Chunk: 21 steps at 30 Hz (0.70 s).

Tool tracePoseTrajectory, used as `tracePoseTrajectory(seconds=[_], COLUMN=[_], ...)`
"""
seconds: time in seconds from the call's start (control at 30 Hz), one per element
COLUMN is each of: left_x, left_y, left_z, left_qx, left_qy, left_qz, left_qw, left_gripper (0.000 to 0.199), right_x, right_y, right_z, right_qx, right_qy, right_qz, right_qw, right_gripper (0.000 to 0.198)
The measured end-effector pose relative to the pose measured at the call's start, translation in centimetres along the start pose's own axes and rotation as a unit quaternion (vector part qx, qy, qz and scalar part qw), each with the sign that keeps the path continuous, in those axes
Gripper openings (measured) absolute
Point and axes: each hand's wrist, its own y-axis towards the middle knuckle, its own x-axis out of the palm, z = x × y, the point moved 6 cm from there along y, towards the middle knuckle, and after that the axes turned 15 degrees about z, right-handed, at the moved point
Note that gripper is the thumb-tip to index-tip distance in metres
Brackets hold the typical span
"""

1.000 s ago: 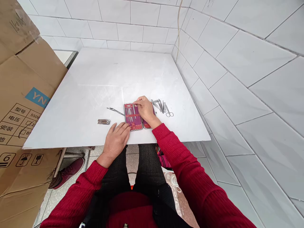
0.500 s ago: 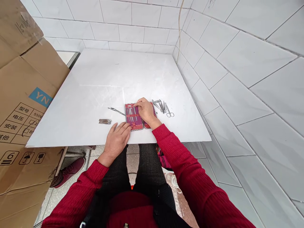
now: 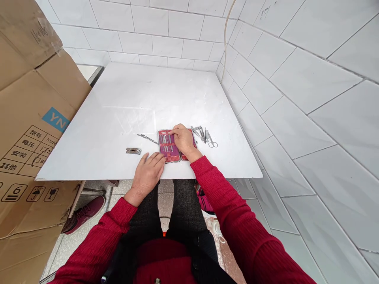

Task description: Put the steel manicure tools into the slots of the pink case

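Observation:
A red and purple manicure case (image 3: 174, 157) lies unfolded near the front edge of the table. Slim metal tools (image 3: 165, 144) stand in a row under a red strap in its left half. My left hand (image 3: 148, 170) rests flat, fingers stretched, with the fingertips on the case's lower left corner. Over the case's middle, my right hand (image 3: 182, 140) has thumb and fingers pinched together by the top of the tool row. Whatever is in that pinch is hidden. The right hand also covers much of the case's right half.
Left of the case are nail clippers (image 3: 133, 151) and thin metal tools (image 3: 147, 138). Nippers (image 3: 199, 132), another nail clipper (image 3: 206, 136) and small scissors (image 3: 212, 144) lie to its right. A cardboard box (image 3: 26, 102) borders the white table (image 3: 130, 90); a tiled wall (image 3: 275, 102) rises on the right.
The whole view has shifted slightly. Both hands keep nearly the same places at the case, the right fingers still pinched near the tool row.

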Motion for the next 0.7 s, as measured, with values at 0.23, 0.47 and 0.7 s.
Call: tracePoseTrajectory(seconds=[0.23, 0.47, 0.7], left_x=[0.0, -0.1, 0.1], left_y=[0.0, 0.0, -0.1], left_z=[0.0, 0.1, -0.1], left_qx=[0.004, 0.003, 0.0], left_qy=[0.002, 0.002, -0.004], left_qz=[0.005, 0.005, 0.001], left_qw=[1.0, 1.0, 1.0], left_gripper=[0.031, 0.032, 0.033], right_x=[0.0, 0.3, 0.2], right_y=[0.0, 0.0, 0.1], right_z=[0.0, 0.4, 0.9], right_qx=[-0.002, 0.006, 0.016], right_qy=[-0.001, 0.014, 0.029], right_qz=[-0.002, 0.001, 0.023], right_qw=[1.0, 1.0, 0.999], right_gripper=[0.036, 0.039, 0.039])
